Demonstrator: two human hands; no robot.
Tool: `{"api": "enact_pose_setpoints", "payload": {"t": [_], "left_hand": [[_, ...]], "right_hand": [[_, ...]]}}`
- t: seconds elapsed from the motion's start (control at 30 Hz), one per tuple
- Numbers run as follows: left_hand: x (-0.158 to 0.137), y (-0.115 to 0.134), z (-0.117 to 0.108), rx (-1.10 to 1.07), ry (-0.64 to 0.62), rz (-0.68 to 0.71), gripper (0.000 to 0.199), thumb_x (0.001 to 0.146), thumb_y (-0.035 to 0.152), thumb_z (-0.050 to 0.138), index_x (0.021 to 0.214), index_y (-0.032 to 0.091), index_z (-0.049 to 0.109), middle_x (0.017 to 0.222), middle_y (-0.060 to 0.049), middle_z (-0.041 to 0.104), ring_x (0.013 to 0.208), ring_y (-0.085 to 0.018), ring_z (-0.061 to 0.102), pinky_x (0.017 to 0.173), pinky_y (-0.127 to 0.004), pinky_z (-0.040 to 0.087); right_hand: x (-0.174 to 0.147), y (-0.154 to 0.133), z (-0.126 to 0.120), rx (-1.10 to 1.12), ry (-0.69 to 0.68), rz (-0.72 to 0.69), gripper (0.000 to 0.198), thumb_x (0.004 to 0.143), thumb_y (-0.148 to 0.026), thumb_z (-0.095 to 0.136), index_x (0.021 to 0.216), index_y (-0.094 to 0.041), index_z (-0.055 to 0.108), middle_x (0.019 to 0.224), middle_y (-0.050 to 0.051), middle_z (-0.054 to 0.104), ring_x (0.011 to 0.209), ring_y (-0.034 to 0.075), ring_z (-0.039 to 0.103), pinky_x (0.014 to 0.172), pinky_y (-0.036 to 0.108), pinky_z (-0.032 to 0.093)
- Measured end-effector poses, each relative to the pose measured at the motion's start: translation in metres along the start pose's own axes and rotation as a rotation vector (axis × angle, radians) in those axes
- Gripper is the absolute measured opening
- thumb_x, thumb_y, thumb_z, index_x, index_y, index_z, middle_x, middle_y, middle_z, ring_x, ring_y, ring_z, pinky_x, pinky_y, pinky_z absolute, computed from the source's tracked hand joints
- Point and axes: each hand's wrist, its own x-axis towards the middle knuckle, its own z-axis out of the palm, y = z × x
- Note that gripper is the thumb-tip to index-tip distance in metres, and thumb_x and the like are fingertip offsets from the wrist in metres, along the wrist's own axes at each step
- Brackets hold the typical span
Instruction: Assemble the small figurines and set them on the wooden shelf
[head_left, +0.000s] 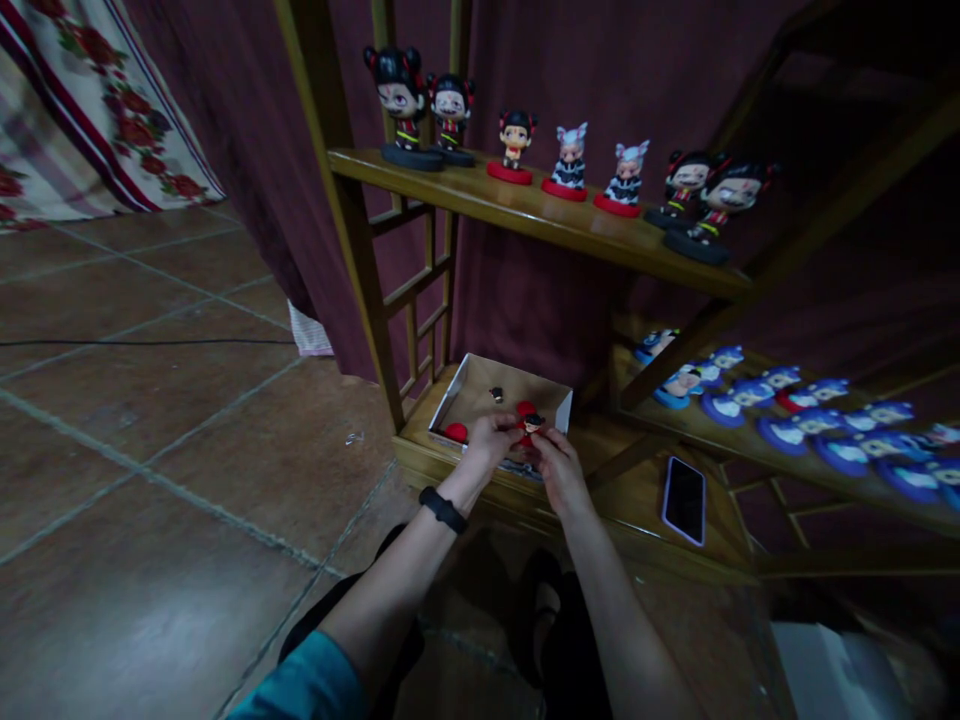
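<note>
Over a shallow cardboard box on the low shelf, both my hands hold one small figurine with dark hair and a red base. My left hand pinches it from the left, a black band around that wrist. From the right, the fingers of my right hand close on the same figurine. Inside the box lie a red round base on the left and a tiny dark figure piece near the back. Another red piece shows just behind the held figurine.
Above stands a wooden shelf with several figurines on red or black bases. More blue-based figurines line a shelf at right. A phone lies on the low shelf. A cable crosses the tiled floor.
</note>
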Motion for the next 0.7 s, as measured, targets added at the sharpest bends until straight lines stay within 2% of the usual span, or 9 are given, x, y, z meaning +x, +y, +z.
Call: {"api": "enact_pose_setpoints", "payload": {"t": [0.17,0.3,0.47,0.7], "left_hand": [[0.0001,-0.0013,0.0017,0.022,-0.004,-0.005,0.017,0.065,0.018,0.066,0.08,0.011,0.066,0.066,-0.002,0.065,0.054,-0.009,0.056,0.052,-0.02,0.046],[0.0032,-0.0037,0.0006,0.041,-0.05,0.024,0.019,0.061,0.017,0.069,0.079,0.01,0.067,0.069,-0.003,0.065,0.058,-0.009,0.056,0.055,-0.019,0.046],[0.0064,-0.0066,-0.0024,0.081,-0.05,0.058,0.013,0.059,0.019,0.069,0.068,0.01,0.065,0.059,0.0,0.061,0.052,-0.008,0.052,0.052,-0.019,0.042],[0.0048,-0.0075,-0.0012,0.072,-0.08,0.036,0.018,0.061,0.019,0.067,0.076,0.009,0.065,0.065,-0.003,0.063,0.056,-0.01,0.055,0.055,-0.021,0.044]], "right_hand": [[0.0025,0.0027,-0.0049,0.044,-0.001,0.049,0.028,0.061,-0.026,0.072,0.086,-0.021,0.062,0.081,-0.001,0.068,0.066,0.014,0.063,0.06,0.027,0.051],[0.0018,0.0016,-0.0059,0.022,0.028,0.018,0.028,0.06,-0.026,0.073,0.085,-0.022,0.061,0.08,-0.002,0.066,0.067,0.013,0.062,0.06,0.026,0.051],[-0.0021,-0.0015,-0.0005,-0.041,0.037,-0.03,0.031,0.06,-0.027,0.072,0.088,-0.023,0.059,0.083,-0.003,0.066,0.069,0.012,0.061,0.062,0.025,0.05],[-0.0007,-0.0013,0.0024,-0.115,0.061,-0.075,0.033,0.059,-0.027,0.072,0.089,-0.023,0.059,0.08,-0.003,0.066,0.063,0.012,0.06,0.057,0.025,0.049]]}}
